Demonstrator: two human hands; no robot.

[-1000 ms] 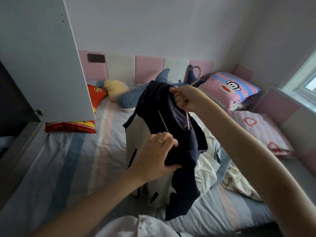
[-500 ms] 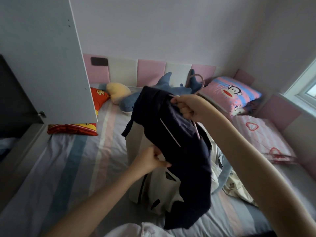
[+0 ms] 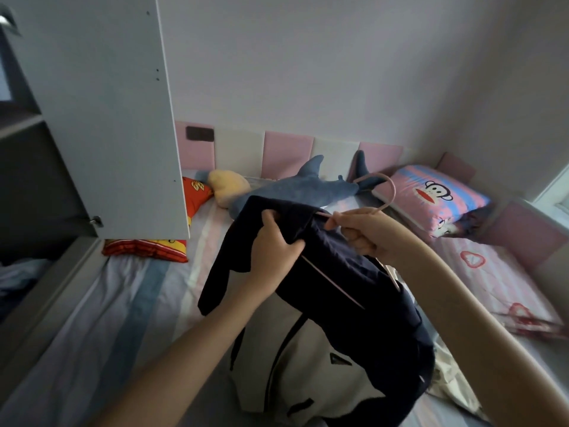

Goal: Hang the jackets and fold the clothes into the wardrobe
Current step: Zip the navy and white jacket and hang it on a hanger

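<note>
Pink, blue and white striped bed sheet (image 3: pixel 129 303) fills most of the view. On the left is a grey wardrobe (image 3: pixel 21 124) with its flat grey door (image 3: pixel 101 118) swung open. Low inside it there's some pale crumpled fabric, but I can't tell what.

The navy and cream zip jacket (image 3: pixel 354 288) is up in the air over the bed, right in front of the person. The navy part is bunched on top and the cream part hangs below, with dark trim and a little triangular patch I can't read.

Behind it on the bed lie a long blue shark plush (image 3: pixel 292 192), a pink and blue pillow with a cartoon monkey face (image 3: pixel 437 195), and a red cushion with yellow lettering (image 3: pixel 147 248) too cut off to read.

The thin pink hanger (image 3: pixel 391 192) is partly inside the jacket, hook sticking out.

The left hand (image 3: pixel 274 241) has a fistful of navy fabric up near the collar. The right hand (image 3: pixel 366 232) is wrapped round the hanger just below the hook. The two hands are close together.
</note>
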